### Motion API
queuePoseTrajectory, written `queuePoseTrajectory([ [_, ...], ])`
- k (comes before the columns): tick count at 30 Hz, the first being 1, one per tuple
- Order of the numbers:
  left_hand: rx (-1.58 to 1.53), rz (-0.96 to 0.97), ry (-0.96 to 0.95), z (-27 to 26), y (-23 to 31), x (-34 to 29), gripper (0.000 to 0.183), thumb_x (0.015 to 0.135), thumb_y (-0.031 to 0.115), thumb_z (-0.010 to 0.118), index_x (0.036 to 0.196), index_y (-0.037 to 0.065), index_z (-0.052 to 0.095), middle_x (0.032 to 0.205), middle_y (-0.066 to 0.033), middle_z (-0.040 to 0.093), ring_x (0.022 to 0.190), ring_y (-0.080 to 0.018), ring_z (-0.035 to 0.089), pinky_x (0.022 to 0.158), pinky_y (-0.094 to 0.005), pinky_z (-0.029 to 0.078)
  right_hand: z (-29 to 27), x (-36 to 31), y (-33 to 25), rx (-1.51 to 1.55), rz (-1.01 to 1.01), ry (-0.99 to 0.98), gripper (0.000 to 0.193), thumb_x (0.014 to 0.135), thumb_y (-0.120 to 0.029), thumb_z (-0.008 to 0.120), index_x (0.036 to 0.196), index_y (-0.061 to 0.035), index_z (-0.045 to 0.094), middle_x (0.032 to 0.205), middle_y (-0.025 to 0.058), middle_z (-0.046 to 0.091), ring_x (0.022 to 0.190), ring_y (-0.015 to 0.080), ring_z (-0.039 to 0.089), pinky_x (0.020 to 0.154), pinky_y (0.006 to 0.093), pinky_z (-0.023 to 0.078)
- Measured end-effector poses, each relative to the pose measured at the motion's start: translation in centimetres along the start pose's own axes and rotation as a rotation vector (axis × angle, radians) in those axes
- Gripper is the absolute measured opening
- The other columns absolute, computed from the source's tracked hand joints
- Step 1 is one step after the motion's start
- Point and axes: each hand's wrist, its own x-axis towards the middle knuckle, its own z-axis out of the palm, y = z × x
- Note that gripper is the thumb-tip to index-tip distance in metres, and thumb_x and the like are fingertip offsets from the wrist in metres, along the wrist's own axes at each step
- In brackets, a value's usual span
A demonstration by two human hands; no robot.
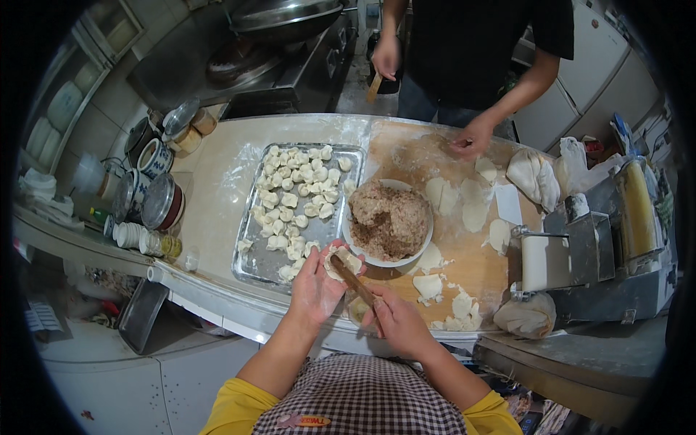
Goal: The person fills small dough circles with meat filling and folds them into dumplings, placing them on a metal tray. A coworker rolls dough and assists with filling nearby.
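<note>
At the far left, lidded metal and patterned ceramic jars stood on the pale counter. Beside them lay a rectangular metal tray filled with rows of small folded white dumplings. At the tray's near corner the left hand was cupped palm-up, cradling a round white dough wrapper with filling in its middle. Just right of it the right hand gripped a slim brown wooden spatula, whose tip rested on that wrapper. Beyond both hands sat a white round bowl heaped with brownish minced filling, on the floured wooden board. Flat dough rounds lay scattered across the board, and lumps of dough rested at its right edge, near a grey metal dough-rolling machine. Across the counter another person's hand pressed on the board, fingers curled.
</note>
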Motion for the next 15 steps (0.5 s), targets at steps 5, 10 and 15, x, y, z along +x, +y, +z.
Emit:
queuePoseTrajectory([
  [5,0.060,0.005,-0.022,0.2,0.8,0.0,0.049,0.107,0.041,0.029,0.130,0.001,0.048,0.125,-0.0160,0.057,0.117,-0.0389,0.057,0.102,-0.0537,0.046,-0.2,-0.8,-1.9,0.348,0.351,-0.128,0.036,0.096,-0.011,0.050,0.131,-0.0114,0.054,0.088,0.0134,0.067,0.071,0.0319,0.064,0.067,0.0411,0.053],
  [10,0.068,-0.169,-0.148,-0.6,-0.6,-0.8,0.046,0.107,0.036,0.032,0.136,0.002,0.046,0.129,-0.0168,0.058,0.120,-0.0333,0.057,0.102,-0.0480,0.046,-0.2,0.5,-0.8,-0.469,-0.423,0.340,0.032,0.082,-0.006,0.066,0.114,-0.0115,0.065,0.098,0.0103,0.064,0.085,0.0304,0.063,0.074,0.0405,0.053],
  [15,0.512,-0.187,-0.144,1.2,-1.9,-3.3,0.042,0.097,0.014,0.061,0.135,0.005,0.046,0.126,-0.0099,0.059,0.113,-0.0188,0.059,0.098,-0.0337,0.050,-1.0,1.2,-0.4,-0.363,-0.465,0.460,0.019,0.076,-0.008,0.074,0.094,-0.0108,0.071,0.092,0.0086,0.063,0.085,0.0296,0.063,0.073,0.0398,0.052],
])
